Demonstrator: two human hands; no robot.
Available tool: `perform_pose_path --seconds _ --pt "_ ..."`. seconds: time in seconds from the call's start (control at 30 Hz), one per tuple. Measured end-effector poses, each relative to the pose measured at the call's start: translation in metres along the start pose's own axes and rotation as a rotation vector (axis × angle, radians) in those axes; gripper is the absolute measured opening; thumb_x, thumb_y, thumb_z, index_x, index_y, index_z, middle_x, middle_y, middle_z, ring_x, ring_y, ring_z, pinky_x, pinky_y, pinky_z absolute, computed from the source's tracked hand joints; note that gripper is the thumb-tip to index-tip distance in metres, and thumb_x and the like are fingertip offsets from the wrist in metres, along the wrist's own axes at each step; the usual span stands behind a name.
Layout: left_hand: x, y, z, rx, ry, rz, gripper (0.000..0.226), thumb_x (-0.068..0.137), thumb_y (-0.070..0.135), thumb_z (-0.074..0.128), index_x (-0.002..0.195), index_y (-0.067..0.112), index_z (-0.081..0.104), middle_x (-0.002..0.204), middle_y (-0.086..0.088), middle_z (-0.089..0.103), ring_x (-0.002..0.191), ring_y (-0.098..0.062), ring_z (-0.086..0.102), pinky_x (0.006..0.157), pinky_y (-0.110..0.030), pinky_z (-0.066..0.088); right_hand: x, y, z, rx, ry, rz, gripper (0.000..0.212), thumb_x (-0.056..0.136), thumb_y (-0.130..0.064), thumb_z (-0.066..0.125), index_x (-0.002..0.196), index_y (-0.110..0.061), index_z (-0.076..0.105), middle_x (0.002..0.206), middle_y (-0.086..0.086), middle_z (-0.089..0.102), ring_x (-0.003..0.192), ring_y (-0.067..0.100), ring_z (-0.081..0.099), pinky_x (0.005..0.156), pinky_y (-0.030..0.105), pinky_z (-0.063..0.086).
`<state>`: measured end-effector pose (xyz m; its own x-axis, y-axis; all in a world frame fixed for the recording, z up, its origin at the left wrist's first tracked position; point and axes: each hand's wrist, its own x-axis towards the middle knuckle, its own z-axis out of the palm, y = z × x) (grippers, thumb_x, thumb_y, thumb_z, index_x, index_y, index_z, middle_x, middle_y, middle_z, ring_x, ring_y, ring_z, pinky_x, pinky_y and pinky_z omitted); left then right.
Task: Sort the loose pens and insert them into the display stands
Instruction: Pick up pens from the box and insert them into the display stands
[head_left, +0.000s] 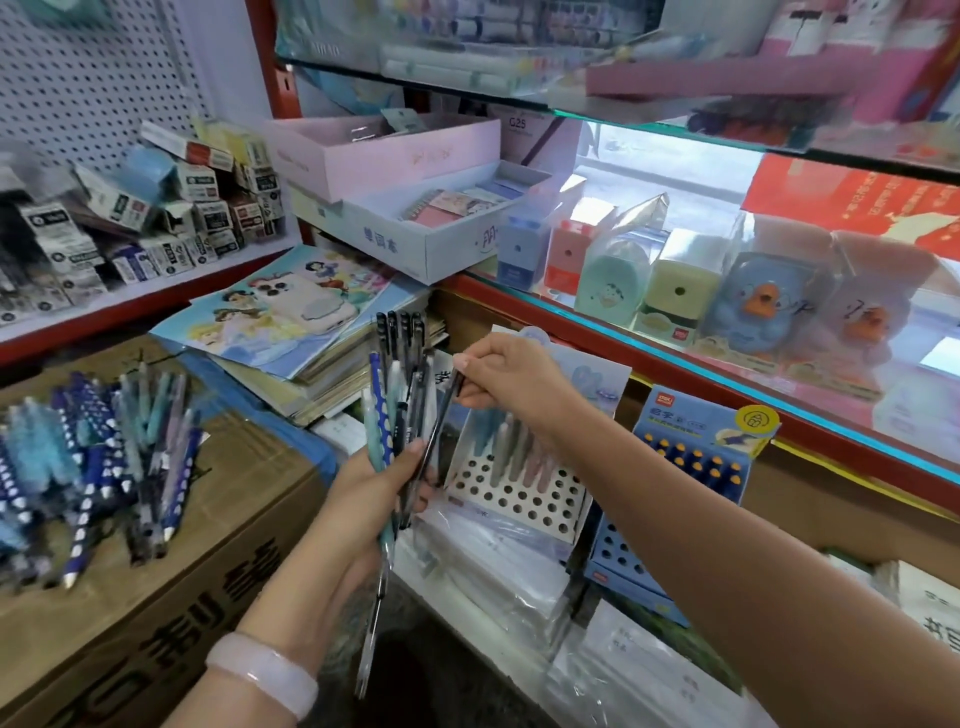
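My left hand (363, 499) grips a bunch of pens (397, 395), black, blue dotted and pale ones, held upright. My right hand (498, 376) pinches the top end of one black pen (439, 431) whose lower end still lies in the bunch at my left thumb. Just behind the hands stands a white display stand (519, 493) with rows of round holes and several pastel pens in its back rows. To its right is a blue display stand (691, 452) holding several blue pens with orange tips. A pile of loose pens (93, 457) lies on a cardboard box at the left.
The cardboard box (171, 571) fills the lower left. A stack of picture books (291, 332) sits behind the hands. A glass shelf (675, 332) at the right carries pencil sharpeners. Wrapped white packs (519, 582) lie under the stands. Small boxes (156, 208) are heaped at the far left.
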<state>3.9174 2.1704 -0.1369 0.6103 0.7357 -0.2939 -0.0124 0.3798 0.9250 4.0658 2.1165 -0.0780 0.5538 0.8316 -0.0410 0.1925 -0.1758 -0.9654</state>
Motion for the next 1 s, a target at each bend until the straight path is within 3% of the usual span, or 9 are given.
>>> perform_pose_path --seconds 0.13,0.27,0.37,0.53,0.8,1.0 --pt "0.02 0.01 -0.022 0.017 0.238 0.032 0.013 0.093 0.013 0.054 0.08 0.009 0.054 0.064 -0.009 0.055 0.045 -0.013 0.048 0.042 -0.023 0.041 0.029 -0.023 0.0 -0.022 0.183 -0.136 0.012 0.093 -0.016 0.056 0.085 -0.007 0.058 0.067 0.007 0.064 0.051 0.006 0.062 0.057 0.016 0.055" --pt "0.038 0.029 -0.039 0.047 0.324 0.115 0.014 0.095 0.015 0.051 0.084 0.006 0.052 0.066 -0.007 0.054 0.047 -0.012 0.049 0.04 -0.02 0.04 0.075 -0.029 -0.003 -0.19 0.428 -0.285 0.008 0.093 -0.013 0.054 0.094 -0.006 0.058 0.072 0.006 0.068 0.06 0.011 0.068 0.065 0.025 0.058" --pt "0.049 0.034 -0.043 0.067 0.354 0.15 0.02 0.095 0.018 0.052 0.081 0.004 0.054 0.062 -0.006 0.052 0.034 -0.004 0.046 0.034 -0.012 0.035 0.098 -0.015 0.013 -0.365 0.361 -0.308 0.006 0.094 -0.011 0.052 0.093 -0.006 0.055 0.081 0.011 0.068 0.069 0.018 0.068 0.071 0.035 0.057" --pt "0.061 0.033 -0.046 0.093 0.378 0.168 0.018 0.094 0.017 0.052 0.082 0.006 0.054 0.065 -0.006 0.055 0.049 -0.013 0.047 0.035 -0.013 0.037 0.128 0.018 0.049 -0.601 0.248 -0.274 0.012 0.094 -0.019 0.051 0.098 -0.008 0.051 0.082 0.015 0.066 0.074 0.031 0.065 0.072 0.048 0.054" --pt "0.072 0.029 -0.06 0.109 0.366 0.163 0.01 0.094 0.016 0.052 0.084 0.012 0.053 0.068 -0.005 0.057 0.052 -0.012 0.05 0.04 -0.014 0.043 0.143 0.031 0.064 -0.688 0.179 -0.243 0.017 0.096 -0.018 0.047 0.106 -0.004 0.049 0.092 0.018 0.066 0.083 0.031 0.065 0.075 0.046 0.054" --pt "0.071 0.032 -0.06 0.123 0.336 0.146 0.012 0.093 0.015 0.052 0.082 0.011 0.054 0.07 -0.005 0.059 0.054 -0.013 0.051 0.041 -0.014 0.044 0.143 0.038 0.075 -0.795 0.09 -0.185 0.014 0.096 -0.016 0.049 0.085 -0.011 0.042 0.096 0.023 0.065 0.09 0.037 0.063 0.079 0.045 0.052"
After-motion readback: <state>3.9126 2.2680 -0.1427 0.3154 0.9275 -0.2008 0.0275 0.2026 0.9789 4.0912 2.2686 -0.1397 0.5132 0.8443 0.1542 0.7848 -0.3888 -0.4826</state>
